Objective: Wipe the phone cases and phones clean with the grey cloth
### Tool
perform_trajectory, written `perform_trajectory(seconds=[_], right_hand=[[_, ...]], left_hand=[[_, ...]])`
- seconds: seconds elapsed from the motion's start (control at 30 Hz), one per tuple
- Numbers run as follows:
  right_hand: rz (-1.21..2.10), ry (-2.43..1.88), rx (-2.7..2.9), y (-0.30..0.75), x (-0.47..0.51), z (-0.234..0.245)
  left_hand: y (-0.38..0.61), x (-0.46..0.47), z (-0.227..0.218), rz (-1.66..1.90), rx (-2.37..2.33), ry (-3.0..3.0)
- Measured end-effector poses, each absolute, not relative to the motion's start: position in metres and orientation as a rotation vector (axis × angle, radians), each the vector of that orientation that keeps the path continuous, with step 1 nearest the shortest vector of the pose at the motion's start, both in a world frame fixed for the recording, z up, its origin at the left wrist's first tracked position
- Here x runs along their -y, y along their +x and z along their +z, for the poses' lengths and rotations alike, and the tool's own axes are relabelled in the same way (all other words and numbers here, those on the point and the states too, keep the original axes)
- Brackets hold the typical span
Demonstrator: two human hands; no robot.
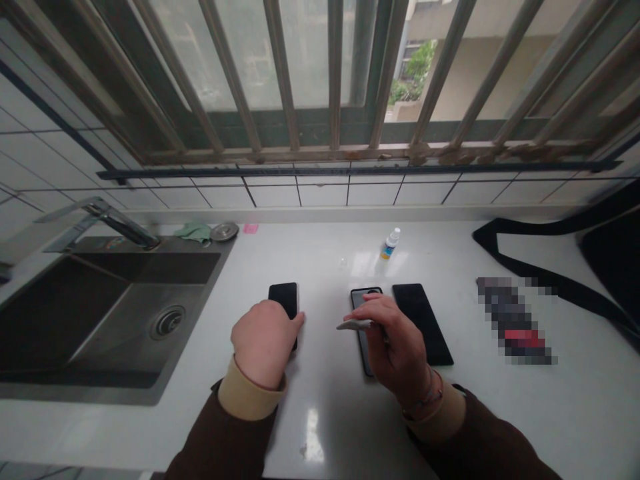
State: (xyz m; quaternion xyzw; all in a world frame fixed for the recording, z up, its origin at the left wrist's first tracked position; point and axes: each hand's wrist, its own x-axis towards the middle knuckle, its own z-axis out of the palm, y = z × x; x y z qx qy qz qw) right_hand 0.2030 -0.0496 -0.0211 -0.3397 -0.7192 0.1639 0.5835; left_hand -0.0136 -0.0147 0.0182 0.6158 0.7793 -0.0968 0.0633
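Both brown sleeves (225,437) run out at the bottom edge, so the forearms are only partly seen; a bracelet (431,395) shows at the right cuff. The left hand (264,337) lies knuckles-up over the lower part of a black-screened smartphone (284,297), which rests flat on the white surface (320,383); its thumb is at the phone's right edge, the other fingers are folded out of sight, and whether they grip cannot be told. The right hand (397,347) pinches a thin pale-grey piece (356,325), seen nearly edge-on, its material unclear and part of it concealed by the fingers; beneath lies a second smartphone (364,345), largely covered by that hand. Just right of it lies a black tablet (423,320), its lower left part obscured by the hand; farther right an item (517,323) is pixelated and cannot be identified.

At left, the sink (188,333) is cut by the frame, its drain (169,323) visible; beyond the phones stands a small spray bottle (390,244), label illegible; a black strap (520,267) leads to a dark object (613,260), cropped at right. Along the back are a pink scrap (250,229), a metal strainer lid (225,231), a crumpled green cloth (194,232) and the faucet (120,225); behind the window bars (335,73), the glass is hazy.
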Motion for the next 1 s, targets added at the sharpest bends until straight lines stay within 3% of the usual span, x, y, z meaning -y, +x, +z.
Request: perform_trajectory(seconds=[1.0], right_hand=[[0.359, -0.596, 1.884, 0.198, 0.058, -0.019]], left_hand=[[0.024, 0.025, 0.020, -0.282, -2.282, 1.937]])
